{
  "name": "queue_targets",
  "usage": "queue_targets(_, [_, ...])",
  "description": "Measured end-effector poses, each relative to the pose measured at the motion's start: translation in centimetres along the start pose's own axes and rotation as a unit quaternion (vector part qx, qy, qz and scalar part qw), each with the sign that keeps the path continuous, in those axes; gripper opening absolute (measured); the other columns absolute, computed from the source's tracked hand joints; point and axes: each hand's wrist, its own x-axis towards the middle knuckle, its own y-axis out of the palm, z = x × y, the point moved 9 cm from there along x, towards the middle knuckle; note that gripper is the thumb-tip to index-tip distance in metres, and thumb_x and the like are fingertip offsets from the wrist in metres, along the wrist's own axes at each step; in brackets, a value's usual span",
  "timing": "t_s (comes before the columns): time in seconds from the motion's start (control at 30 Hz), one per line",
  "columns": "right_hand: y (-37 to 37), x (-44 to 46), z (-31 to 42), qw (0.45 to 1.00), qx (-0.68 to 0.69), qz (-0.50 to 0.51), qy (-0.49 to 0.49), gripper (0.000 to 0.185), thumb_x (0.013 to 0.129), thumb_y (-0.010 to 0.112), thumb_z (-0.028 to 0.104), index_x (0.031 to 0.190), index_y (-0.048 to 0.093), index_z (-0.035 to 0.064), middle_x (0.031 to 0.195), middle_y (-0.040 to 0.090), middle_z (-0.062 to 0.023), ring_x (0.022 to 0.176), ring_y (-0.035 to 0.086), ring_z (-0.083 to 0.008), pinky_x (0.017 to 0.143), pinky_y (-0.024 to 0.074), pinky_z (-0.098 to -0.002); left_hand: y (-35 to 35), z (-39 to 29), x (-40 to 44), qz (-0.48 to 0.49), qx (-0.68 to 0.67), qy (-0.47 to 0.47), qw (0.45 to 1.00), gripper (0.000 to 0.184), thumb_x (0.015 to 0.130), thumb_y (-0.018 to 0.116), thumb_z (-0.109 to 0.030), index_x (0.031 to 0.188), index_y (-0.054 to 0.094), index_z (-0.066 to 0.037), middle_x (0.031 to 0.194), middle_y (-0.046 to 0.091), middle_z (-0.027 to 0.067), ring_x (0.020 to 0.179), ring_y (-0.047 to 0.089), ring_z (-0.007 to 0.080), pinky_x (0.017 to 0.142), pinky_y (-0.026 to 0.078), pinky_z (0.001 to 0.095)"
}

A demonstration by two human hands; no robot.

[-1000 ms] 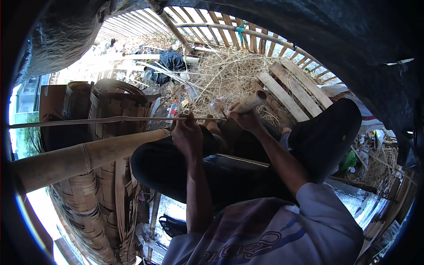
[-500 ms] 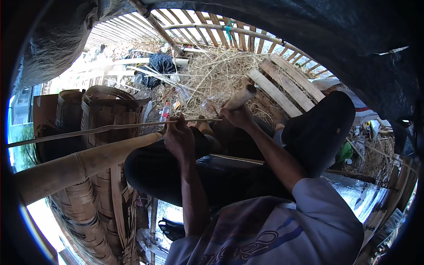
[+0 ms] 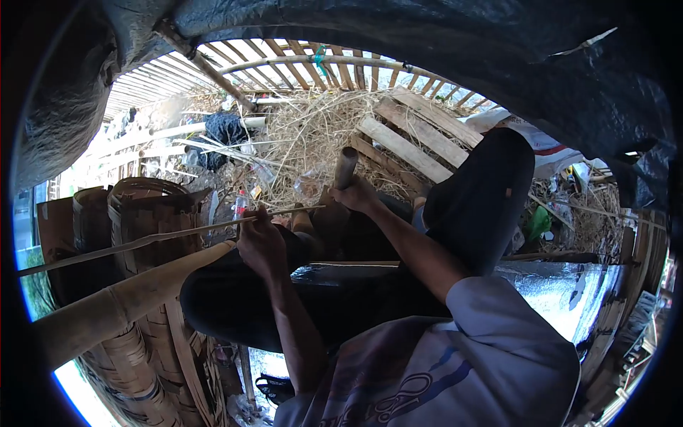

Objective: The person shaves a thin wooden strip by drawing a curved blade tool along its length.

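Strip (image 3: pixel 153 240), pinched by left hand (image 3: pixel 262 245), crosses the open gap toward right hand (image 3: pixel 357 196), whose grip encircles a cylinder (image 3: pixel 345 169).

Thin stick (image 3: pixel 131 245) lies in the left hand (image 3: pixel 263 245); woven baskets (image 3: pixel 151 208) stand left, straw (image 3: pixel 307 135) lies ahead, planks (image 3: pixel 407 151) right of straw.

On my screen I'm seeing tarp (image 3: pixel 427 43) arching from ten to two o'clock, a fence (image 3: pixel 299 67) standing at twelve, straw (image 3: pixel 295 135) littering the floor (image 3: pixel 226 176), daylight (image 3: pixel 107 146) glaring at ten.
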Motion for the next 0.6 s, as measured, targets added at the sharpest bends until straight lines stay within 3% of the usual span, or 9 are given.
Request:
queue_targets(0.07, [-0.8,0.4,-0.8,0.999,-0.006,-0.037,-0.003,0.038,0.076,0.066,0.044,0.080,0.072,0.0063,0.075,0.070,-0.0095,0.081,0.070,-0.0242,0.077,0.0533,-0.0373,0.4,-0.6,0.2,0.002,0.002,0.015,1.000,0.032,0.091,0.059,-0.035,0.092,0.067,-0.004,0.083,0.069,0.0171,0.080,0.066,0.0377,0.070,0.049,0.0469])
queue_targets(0.13, [-0.5,-0.4,-0.9,0.998,0.040,0.030,0.029,0.039,0.075,0.066,0.045,0.081,0.072,0.0076,0.079,0.071,-0.0076,0.081,0.069,-0.0244,0.077,0.0531,-0.0370,0.5,-0.8,0.2,0.013,0.012,0.005,1.000,0.034,0.091,0.057,-0.037,0.093,0.067,-0.004,0.084,0.068,0.0173,0.082,0.066,0.0375,0.070,0.049,0.0472])
queue_targets(0.27, [-1.2,-2.3,0.5,0.999,0.024,0.037,0.004,0.036,0.075,0.067,0.044,0.078,0.072,0.0086,0.076,0.071,-0.0070,0.077,0.069,-0.0227,0.076,0.0533,-0.0358,0.0,-2.3,0.2,0.023,0.004,0.021,1.000,0.035,0.091,0.056,-0.039,0.093,0.068,-0.006,0.084,0.069,0.0168,0.082,0.066,0.0363,0.071,0.049,0.0477])
queue_targets(0.57, [-2.0,-3.3,2.8,0.965,0.181,-0.029,-0.187,0.017,0.075,0.072,0.019,0.072,0.063,0.0049,0.062,0.062,-0.0061,0.059,0.061,-0.0153,0.060,0.0475,-0.0321,0.0,-1.8,0.0,0.020,0.047,0.011,0.999,0.034,0.091,0.056,-0.039,0.091,0.069,-0.007,0.079,0.069,0.0162,0.079,0.065,0.0383,0.070,0.049,0.0478])
queue_targets(0.6, [-2.9,-3.5,3.1,0.955,0.190,-0.087,-0.212,0.016,0.075,0.072,0.017,0.072,0.062,0.0047,0.062,0.061,-0.0046,0.057,0.059,-0.0144,0.057,0.0461,-0.0317,-0.1,-1.6,0.1,0.015,0.062,0.008,0.998,0.034,0.091,0.056,-0.038,0.091,0.069,-0.007,0.079,0.068,0.0163,0.079,0.065,0.0382,0.069,0.049,0.0480])
